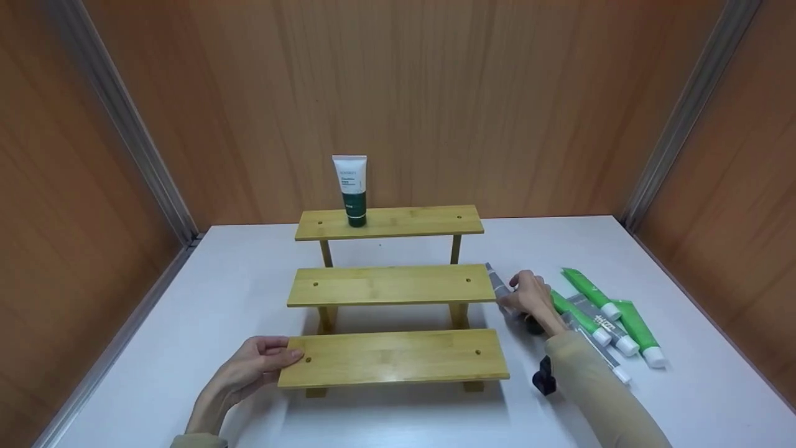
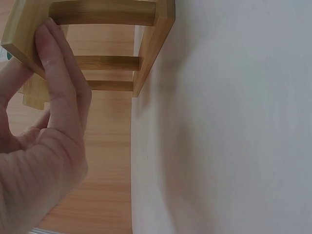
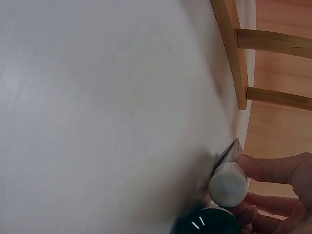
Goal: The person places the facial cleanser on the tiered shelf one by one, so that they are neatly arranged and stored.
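Note:
A three-tier bamboo display stand (image 1: 398, 285) stands on the white table. At the left end of its lowest shelf my left hand (image 1: 255, 367) grips the board, thumb on top and fingers underneath. My right hand (image 1: 532, 297) is down beside the middle shelf's right end, pinching a grey tube (image 1: 496, 281) between thumb and fingers. That tube's round white cap (image 3: 228, 185) faces the right wrist camera, with a dark green cap (image 3: 208, 222) right below it. On the top shelf a white and green squeeze tube (image 1: 352, 186) stands upright on its cap.
Several green and grey tubes lie in a loose pile at the right, among them a green tube (image 1: 640, 333) and a grey tube (image 1: 603, 323). Wood-grain panels (image 1: 398, 93) enclose the table at the back and both sides.

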Tool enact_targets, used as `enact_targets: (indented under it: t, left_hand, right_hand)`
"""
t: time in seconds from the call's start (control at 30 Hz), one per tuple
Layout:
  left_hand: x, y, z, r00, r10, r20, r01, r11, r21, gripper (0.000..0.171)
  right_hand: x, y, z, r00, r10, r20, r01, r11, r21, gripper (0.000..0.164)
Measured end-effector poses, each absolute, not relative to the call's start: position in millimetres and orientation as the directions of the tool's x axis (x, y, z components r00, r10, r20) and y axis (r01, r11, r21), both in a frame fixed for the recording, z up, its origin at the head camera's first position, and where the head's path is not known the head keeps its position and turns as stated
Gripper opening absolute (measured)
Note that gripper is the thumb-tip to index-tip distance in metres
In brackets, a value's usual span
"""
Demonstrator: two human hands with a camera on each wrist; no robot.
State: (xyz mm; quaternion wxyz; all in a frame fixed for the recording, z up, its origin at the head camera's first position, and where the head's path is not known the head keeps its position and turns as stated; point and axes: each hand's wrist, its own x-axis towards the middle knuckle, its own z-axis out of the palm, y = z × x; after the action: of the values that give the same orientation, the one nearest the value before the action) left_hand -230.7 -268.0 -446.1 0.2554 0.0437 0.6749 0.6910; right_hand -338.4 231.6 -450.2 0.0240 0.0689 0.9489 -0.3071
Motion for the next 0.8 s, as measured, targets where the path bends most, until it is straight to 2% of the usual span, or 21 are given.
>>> enact_targets:
  t: [0.23, 0.37, 0.53, 0.8]
  left_hand:
    - [-230, -268, -446, -0.864, 0.416, -0.284, -0.298, 0.031, 0.954, 0.028]
    - [-230, -267, -445, -0.867, 0.405, -0.29, -0.295, 0.051, 0.954, 0.038]
    - [-231, -266, -445, -0.871, 0.391, -0.297, -0.297, 0.063, 0.953, 0.052]
    - [-230, -266, -446, -0.874, 0.384, -0.299, -0.299, 0.061, 0.952, 0.055]
  right_hand:
    - [-337, 233, -447, -0.987, 0.128, -0.101, 0.163, 0.767, -0.62, 0.049]
    - [-336, 234, -445, -0.991, 0.126, -0.041, 0.124, 0.774, -0.621, 0.046]
    - [-336, 234, -443, -0.991, 0.131, -0.026, 0.114, 0.734, -0.67, 0.047]
    - [-334, 235, -436, -0.992, 0.119, -0.031, 0.103, 0.657, -0.747, 0.049]
